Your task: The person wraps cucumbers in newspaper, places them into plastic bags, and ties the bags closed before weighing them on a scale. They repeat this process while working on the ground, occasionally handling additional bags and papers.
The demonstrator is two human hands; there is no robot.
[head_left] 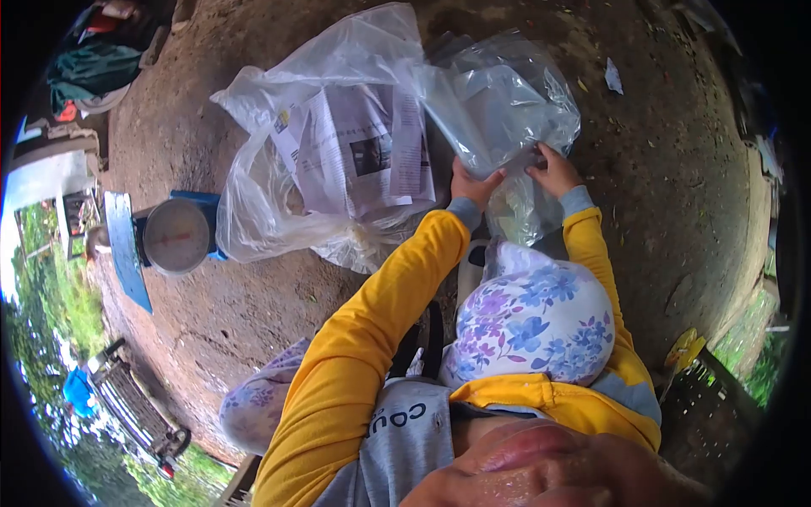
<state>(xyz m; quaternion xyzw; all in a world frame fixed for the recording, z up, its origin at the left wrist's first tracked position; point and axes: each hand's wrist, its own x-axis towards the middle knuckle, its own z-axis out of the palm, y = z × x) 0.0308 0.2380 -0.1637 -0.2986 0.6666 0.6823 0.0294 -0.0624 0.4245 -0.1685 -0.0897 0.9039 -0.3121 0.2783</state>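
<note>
A pile of clear plastic bags (pixel 498 106) lies on the ground in front of my knees. My left hand (pixel 476 182) is closed on the near left edge of a plastic bag, thumb stretched along it. At the right side my right hand (pixel 555 172) pinches the same clear plastic between thumb and fingers. Left of my hands spreads a large translucent plastic sack (pixel 253 182), its mouth wide. Printed newspaper sheets (pixel 334 156) lie within the sack's opening and cover what is beneath.
A blue scale with a round dial (pixel 176 237) stands left of the sack, beside a blue board (pixel 127 249). Brown bare earth (pixel 245 313) surrounds everything. A dark green cloth (pixel 93 72) lies at the far left, and a white scrap (pixel 613 76) at the upper right.
</note>
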